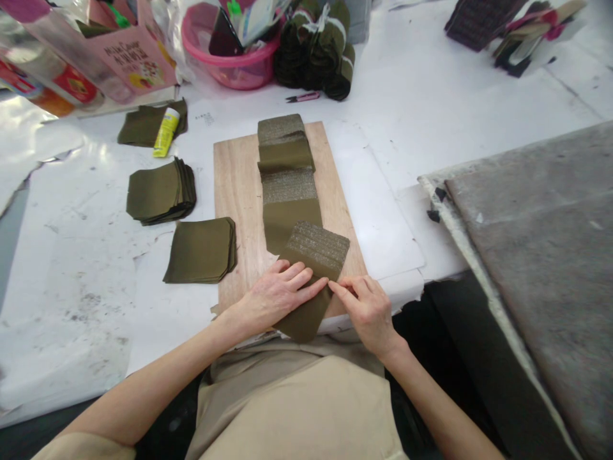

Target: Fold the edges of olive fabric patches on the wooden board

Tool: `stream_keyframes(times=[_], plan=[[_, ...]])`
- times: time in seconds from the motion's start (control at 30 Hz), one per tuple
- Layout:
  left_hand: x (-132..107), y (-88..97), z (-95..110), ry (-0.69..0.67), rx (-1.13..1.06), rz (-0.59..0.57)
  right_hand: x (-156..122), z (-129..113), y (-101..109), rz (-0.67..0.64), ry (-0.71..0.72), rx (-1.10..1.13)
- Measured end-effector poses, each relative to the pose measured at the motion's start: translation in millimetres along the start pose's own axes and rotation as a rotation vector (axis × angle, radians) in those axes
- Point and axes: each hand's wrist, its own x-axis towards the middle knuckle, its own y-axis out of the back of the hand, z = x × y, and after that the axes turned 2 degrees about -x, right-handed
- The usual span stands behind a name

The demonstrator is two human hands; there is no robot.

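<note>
An olive fabric piece [306,313] with a rough, speckled ridged end lies tilted across the near part of a wooden board [234,191]. My left hand [278,295] rests flat on it, fingers stretched out toward the right. At the fabric's right edge, my right hand [366,310] pinches with thumb and forefinger, close to the left fingertips. Beyond them, several similar olive pieces [291,220] overlap in a row up the board, their speckled bands showing. Part of the tilted piece is hidden under my left hand.
Two stacks of olive pieces, a near one [198,251] and a farther one [156,190], sit left of the board. A yellow tube [166,133] lies on more fabric. Small pink snips [303,97], a pink basin [234,69] and tied dark rolls [313,48] stand behind. A grey slab [536,211] is at right.
</note>
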Motion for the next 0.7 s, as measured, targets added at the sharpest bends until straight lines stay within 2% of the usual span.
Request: stream_keyframes(times=[0.37,0.57,0.7], plan=[[2,1.3,5,-0.003,0.054,0.002,-11,5,6,-0.022,-0.016,-0.079],[3,0.9,7,0.009,0.06,0.012,-7,-1,9,0.085,-0.126,0.034],[1,-1.9,6,0.024,0.07,0.053,-6,-8,4,0.076,-0.157,0.037]])
